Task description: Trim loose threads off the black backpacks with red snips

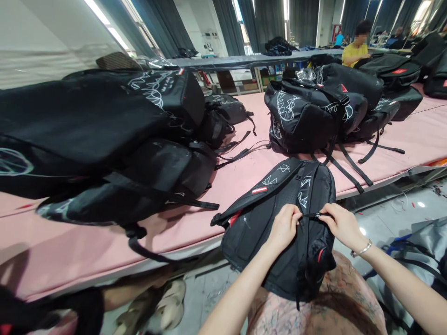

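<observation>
A black backpack (275, 232) with white line drawings on its shoulder straps leans against the pink table's edge and my lap, its strap side facing up. My left hand (287, 224) is closed in a pinch at the inner edge of the right-hand shoulder strap (304, 193). Across that shoulder strap runs a short, narrow black strap (310, 215), with small white dots near its right end. My right hand (338, 222), a bracelet at its wrist, pinches that dotted end. Between the two hands the narrow strap looks taut.
More black backpacks (104, 121) are piled on the pink table (244, 181) at left, and another heap (307, 116) lies behind, straps trailing. A person in yellow (354, 53) is at the back right. Grey bags (415, 251) lie at lower right.
</observation>
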Demonstrator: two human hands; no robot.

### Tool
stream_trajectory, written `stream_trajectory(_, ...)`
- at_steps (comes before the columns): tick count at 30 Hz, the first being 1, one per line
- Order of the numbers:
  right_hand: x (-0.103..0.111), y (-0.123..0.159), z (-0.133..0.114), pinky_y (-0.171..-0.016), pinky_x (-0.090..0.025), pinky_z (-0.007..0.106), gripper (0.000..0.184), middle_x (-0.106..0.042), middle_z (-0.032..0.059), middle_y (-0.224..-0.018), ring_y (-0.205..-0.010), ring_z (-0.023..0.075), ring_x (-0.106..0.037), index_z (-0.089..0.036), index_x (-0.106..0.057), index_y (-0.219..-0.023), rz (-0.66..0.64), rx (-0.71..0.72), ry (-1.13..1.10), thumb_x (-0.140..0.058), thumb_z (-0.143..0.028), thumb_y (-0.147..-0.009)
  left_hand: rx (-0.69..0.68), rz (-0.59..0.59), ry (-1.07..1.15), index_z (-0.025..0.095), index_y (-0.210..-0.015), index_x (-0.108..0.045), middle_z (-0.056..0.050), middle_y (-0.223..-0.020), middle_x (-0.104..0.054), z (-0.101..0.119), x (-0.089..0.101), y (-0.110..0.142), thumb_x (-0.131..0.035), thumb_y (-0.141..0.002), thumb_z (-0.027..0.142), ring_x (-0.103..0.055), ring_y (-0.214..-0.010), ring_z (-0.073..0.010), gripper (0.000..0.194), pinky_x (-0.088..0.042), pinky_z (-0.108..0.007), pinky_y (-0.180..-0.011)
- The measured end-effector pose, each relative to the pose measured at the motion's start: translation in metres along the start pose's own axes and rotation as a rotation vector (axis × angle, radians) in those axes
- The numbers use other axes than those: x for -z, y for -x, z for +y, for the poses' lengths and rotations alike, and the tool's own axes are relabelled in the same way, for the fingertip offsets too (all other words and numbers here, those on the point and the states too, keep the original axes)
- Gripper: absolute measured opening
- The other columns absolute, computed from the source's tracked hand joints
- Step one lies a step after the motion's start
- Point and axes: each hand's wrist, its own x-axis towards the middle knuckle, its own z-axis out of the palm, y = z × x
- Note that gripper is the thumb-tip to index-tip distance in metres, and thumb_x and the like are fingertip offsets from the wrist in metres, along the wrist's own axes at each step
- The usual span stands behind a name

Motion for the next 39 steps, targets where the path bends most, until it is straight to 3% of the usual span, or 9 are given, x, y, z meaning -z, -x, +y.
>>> stream_trajectory(4, 0.005, 0.023, 0.001, -0.068, -0.039, 0.023, 0.032, -0.057, 0.0030, -0.085, -0.074, 0.0116, -0.051, -0.017, -0.055, -0.091, -0.062, -0.169, -0.462, -0.042, -0.045, -0.086, 0.088, -0.098, 0.593, 0.014, -0.062, -0.047, -0.002, -0.057, -0.048, 0.021, 0.030, 0.025, -0.046, -0.083, 0.048, -0.049, -0.055, -0.0119, 0.039, -0.039, -0.026, -0.057)
stream_trajectory(7, 0.003, 0.053, -0.013, -0.069, -0.042, 0.022, 0.033, -0.057, 0.0047, -0.090, -0.076, 0.0120, -0.052, -0.016, -0.055, -0.098, -0.204, -0.261, -0.722, -0.044, -0.044, -0.084, 0.123, -0.150, 1.033, 0.014, -0.052, -0.045, -0.003, -0.050, -0.042, 0.026, 0.045, 0.053, -0.019, -0.079, 0.072, -0.041, -0.037, -0.0089, 0.069, -0.031, -0.025, -0.041)
stream_trajectory(10, -0.007, 0.078, -0.036, -0.077, -0.042, 0.024, 0.036, -0.058, 0.0038, -0.102, -0.088, 0.0145, -0.054, -0.019, -0.057, -0.106, -0.327, -0.329, -0.750, -0.059, -0.034, -0.073, 0.292, -0.028, 0.811, 0.012, -0.083, -0.058, -0.005, -0.075, -0.056, 0.023, 0.044, 0.076, -0.044, -0.079, 0.061, -0.053, -0.055, -0.0094, 0.051, -0.041, -0.024, -0.055)
stream_trajectory(13, -0.019, 0.089, -0.059, -0.067, -0.042, 0.024, 0.047, -0.060, -0.0010, -0.083, -0.075, 0.0138, -0.055, -0.026, -0.057, -0.110, -0.337, -0.394, -0.507, -0.066, -0.029, -0.064, 0.382, -0.025, 0.439, 0.014, -0.108, -0.052, -0.010, -0.100, -0.057, 0.020, 0.032, 0.093, -0.056, -0.080, 0.036, -0.057, -0.083, -0.0138, 0.037, -0.046, -0.027, -0.079)
stream_trajectory(17, -0.025, 0.089, -0.072, -0.066, -0.043, 0.025, 0.044, -0.063, -0.0031, -0.084, -0.075, 0.0140, -0.058, -0.028, -0.057, -0.109, -0.298, -0.315, -0.361, -0.065, -0.034, -0.066, 0.302, -0.018, 0.284, 0.019, -0.113, -0.052, -0.010, -0.121, -0.047, 0.023, 0.023, 0.110, -0.046, -0.085, 0.027, -0.054, -0.103, -0.0152, 0.030, -0.045, -0.029, -0.091)
stream_trajectory(21, -0.025, 0.094, -0.065, -0.070, -0.046, 0.029, 0.046, -0.065, -0.0006, -0.091, -0.081, 0.0181, -0.061, -0.027, -0.054, -0.114, -0.243, -0.183, -0.217, -0.058, -0.025, -0.068, 0.275, -0.007, 0.188, 0.018, -0.106, -0.057, -0.010, -0.121, -0.049, 0.025, 0.024, 0.116, -0.044, -0.086, 0.025, -0.048, -0.112, -0.0184, 0.024, -0.041, -0.034, -0.097)
stream_trajectory(27, -0.036, 0.098, -0.055, -0.067, -0.046, 0.022, 0.031, -0.065, 0.0006, -0.088, -0.074, 0.0124, -0.059, -0.023, -0.060, -0.107, -0.162, 0.057, -0.338, -0.054, -0.022, -0.076, 0.266, -0.075, 0.283, 0.021, -0.118, -0.050, -0.010, -0.133, -0.036, 0.027, 0.026, 0.115, -0.045, -0.086, 0.027, -0.048, -0.113, -0.0174, 0.033, -0.043, -0.032, -0.097)
stream_trajectory(31, -0.045, 0.091, -0.054, -0.050, -0.039, 0.017, 0.027, -0.054, -0.0008, -0.059, -0.053, 0.0074, -0.049, -0.019, -0.066, -0.097, -0.046, -0.021, -0.588, -0.058, -0.036, -0.078, 0.294, -0.011, 0.471, 0.020, -0.111, -0.053, -0.009, -0.133, -0.033, 0.031, 0.023, 0.113, -0.056, -0.080, 0.028, -0.049, -0.110, -0.0174, 0.032, -0.043, -0.030, -0.095)
stream_trajectory(39, -0.046, 0.083, -0.053, -0.050, -0.037, 0.018, 0.032, -0.046, -0.0006, -0.055, -0.051, 0.0069, -0.043, -0.014, -0.069, -0.092, -0.042, -0.099, -0.729, -0.063, -0.038, -0.071, 0.278, 0.194, 0.480, 0.017, -0.083, -0.063, -0.008, -0.124, -0.044, 0.035, 0.007, 0.099, -0.061, -0.076, 0.024, -0.051, -0.105, -0.0172, 0.010, -0.045, -0.024, -0.080)
